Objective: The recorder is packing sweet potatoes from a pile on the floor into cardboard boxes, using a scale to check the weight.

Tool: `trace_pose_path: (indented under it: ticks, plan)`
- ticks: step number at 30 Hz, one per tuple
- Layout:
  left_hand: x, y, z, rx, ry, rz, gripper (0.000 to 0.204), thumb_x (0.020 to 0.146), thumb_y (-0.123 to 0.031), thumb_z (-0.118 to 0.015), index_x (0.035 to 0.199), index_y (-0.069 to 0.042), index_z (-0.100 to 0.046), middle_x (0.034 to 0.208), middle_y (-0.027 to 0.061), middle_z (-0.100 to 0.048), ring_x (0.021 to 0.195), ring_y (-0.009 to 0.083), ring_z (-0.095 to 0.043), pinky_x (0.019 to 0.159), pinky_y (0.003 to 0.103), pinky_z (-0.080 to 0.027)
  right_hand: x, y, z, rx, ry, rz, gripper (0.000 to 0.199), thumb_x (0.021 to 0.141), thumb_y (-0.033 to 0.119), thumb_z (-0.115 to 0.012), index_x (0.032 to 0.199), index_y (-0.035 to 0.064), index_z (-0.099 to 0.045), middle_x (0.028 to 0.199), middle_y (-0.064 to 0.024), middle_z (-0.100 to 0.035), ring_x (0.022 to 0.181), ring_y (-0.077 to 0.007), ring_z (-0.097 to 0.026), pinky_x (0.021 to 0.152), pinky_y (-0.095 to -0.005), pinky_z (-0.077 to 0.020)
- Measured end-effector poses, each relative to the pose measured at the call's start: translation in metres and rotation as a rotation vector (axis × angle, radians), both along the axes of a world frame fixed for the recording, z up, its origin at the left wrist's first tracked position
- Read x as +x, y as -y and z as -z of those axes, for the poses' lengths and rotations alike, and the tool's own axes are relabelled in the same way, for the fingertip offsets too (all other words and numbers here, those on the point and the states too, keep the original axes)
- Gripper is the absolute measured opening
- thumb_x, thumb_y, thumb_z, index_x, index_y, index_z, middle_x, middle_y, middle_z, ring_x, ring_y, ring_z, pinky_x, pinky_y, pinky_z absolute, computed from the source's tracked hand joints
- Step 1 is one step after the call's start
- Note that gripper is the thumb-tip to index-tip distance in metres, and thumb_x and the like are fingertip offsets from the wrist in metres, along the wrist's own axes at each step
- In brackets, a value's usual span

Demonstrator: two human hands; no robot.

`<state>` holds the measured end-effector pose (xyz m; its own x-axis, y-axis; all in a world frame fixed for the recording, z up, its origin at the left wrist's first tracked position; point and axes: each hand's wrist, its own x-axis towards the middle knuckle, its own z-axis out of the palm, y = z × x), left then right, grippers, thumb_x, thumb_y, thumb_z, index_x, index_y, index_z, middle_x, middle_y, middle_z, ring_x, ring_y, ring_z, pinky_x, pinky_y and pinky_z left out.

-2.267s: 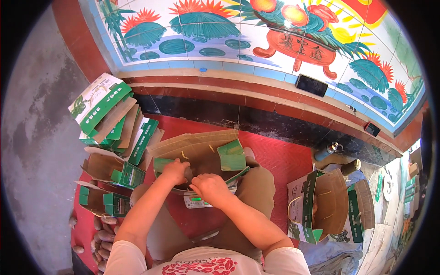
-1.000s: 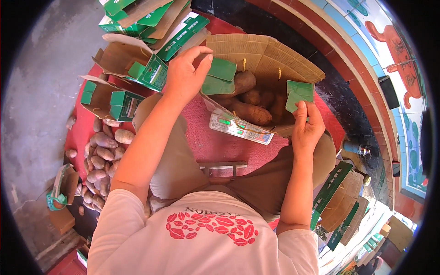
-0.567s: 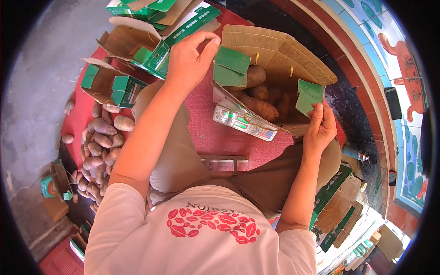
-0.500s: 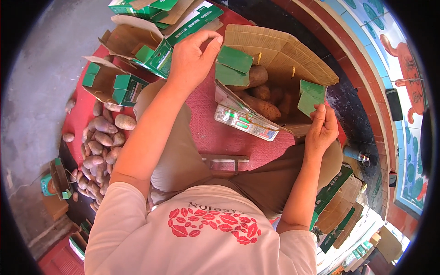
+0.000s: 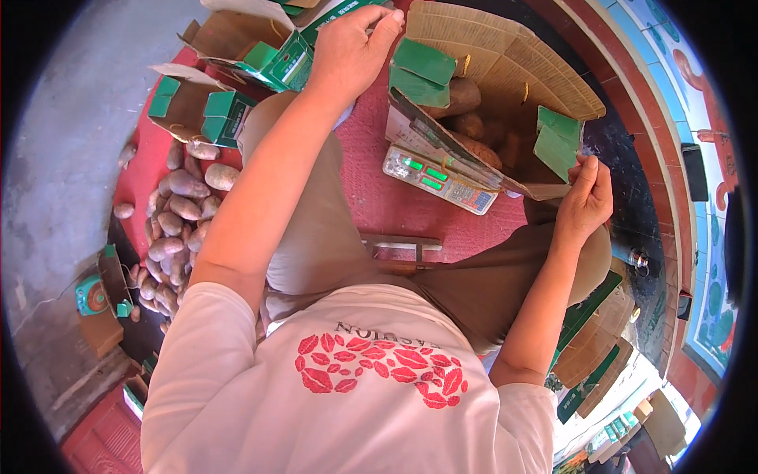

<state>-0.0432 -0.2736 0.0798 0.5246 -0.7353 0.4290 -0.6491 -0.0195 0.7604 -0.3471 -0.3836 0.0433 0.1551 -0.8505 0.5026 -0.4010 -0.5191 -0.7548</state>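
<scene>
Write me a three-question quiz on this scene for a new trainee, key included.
1. True or false: the right hand is nearest the left end of the open carton.

2. Multiple choice: where does the large heap of tubers lie?
A) to the person's left
B) to the person's right
C) on top of the scale

3. Fill in the blank: the lit displays on the scale glow ____.

Key:
1. False; it is at the right end, and the left hand is by the left end.
2. A
3. green
</scene>
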Motion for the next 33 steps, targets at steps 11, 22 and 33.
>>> trace_pose_path:
  ticks: [11, 22, 33]
  plan:
    - [0.002, 0.004, 0.009, -0.035, 0.059, -0.003, 0.031, 0.095, -0.024, -0.05, 0.093, 0.004, -0.062, 0.083, 0.0205, -0.064, 0.075, 0.0327, -0.064, 0.068, 0.038, -0.048, 0.005, -0.001, 0.002, -0.032, -0.063, -0.027, 0.025, 0.097, 0.02, -0.056, 0.086, -0.0007, -0.063, 0.07, -0.0058, -0.062, 0.061, -0.0112, -0.057, 0.059, -0.0253, -0.046]
    - [0.003, 0.007, 0.016, -0.037, 0.051, -0.052, 0.033, 0.092, -0.033, -0.056, 0.09, -0.002, -0.067, 0.077, 0.0175, -0.066, 0.071, 0.0335, -0.064, 0.066, 0.038, -0.05, 0.013, -0.002, 0.004, -0.085, -0.125, -0.029, 0.023, 0.095, 0.018, -0.059, 0.08, 0.0011, -0.06, 0.065, -0.0074, -0.06, 0.059, -0.0144, -0.057, 0.056, -0.0284, -0.0449]
    - [-0.001, 0.006, 0.019, -0.088, 0.115, -0.036, 0.034, 0.093, -0.033, -0.055, 0.086, -0.001, -0.064, 0.077, 0.0189, -0.063, 0.072, 0.0373, -0.061, 0.066, 0.041, -0.048, 0.018, 0.006, 0.008, -0.17, -0.213, 0.001, 0.029, 0.096, 0.026, -0.058, 0.084, 0.0008, -0.064, 0.063, -0.0024, -0.055, 0.059, -0.0092, -0.05, 0.056, -0.0246, -0.0423]
